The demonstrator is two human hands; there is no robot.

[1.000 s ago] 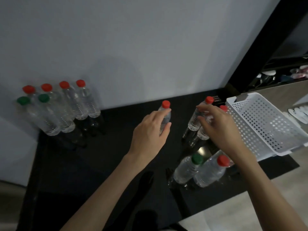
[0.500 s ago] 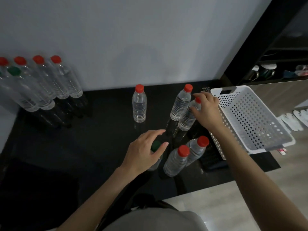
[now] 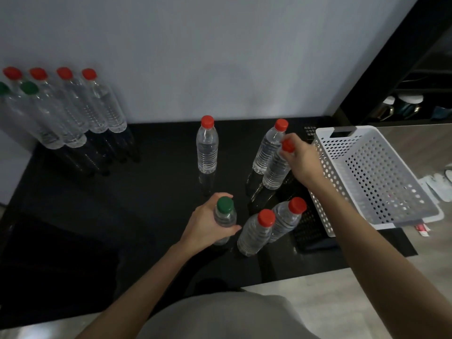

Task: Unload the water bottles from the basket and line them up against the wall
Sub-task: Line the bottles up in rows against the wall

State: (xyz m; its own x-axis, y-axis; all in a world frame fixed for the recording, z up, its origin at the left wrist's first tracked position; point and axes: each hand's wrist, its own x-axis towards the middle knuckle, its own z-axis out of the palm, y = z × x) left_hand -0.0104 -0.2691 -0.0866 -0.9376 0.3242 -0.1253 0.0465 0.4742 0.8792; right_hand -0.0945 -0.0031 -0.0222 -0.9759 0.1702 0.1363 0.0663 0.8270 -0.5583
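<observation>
My left hand (image 3: 205, 227) is wrapped around a green-capped water bottle (image 3: 225, 212) standing on the black counter (image 3: 151, 192). My right hand (image 3: 304, 159) grips the neck of a red-capped bottle (image 3: 276, 170), just left of the white perforated basket (image 3: 381, 167), which looks empty. Another red-capped bottle (image 3: 267, 148) stands right behind it. A lone red-capped bottle (image 3: 207, 145) stands mid-counter. Two red-capped bottles (image 3: 256, 232) (image 3: 286, 218) stand near my left hand. Several bottles (image 3: 73, 111) are lined up against the wall at far left.
The pale wall (image 3: 220, 57) rises behind the counter. A dark shelf unit (image 3: 403, 104) with cups stands at the right behind the basket. Light flooring (image 3: 342, 302) runs along the counter's near edge. White slippers (image 3: 440, 187) lie at far right.
My left hand let go of the lone red-capped bottle, drew back toward me and closed on the green-capped bottle. My right hand stayed on its red-capped bottle beside the basket.
</observation>
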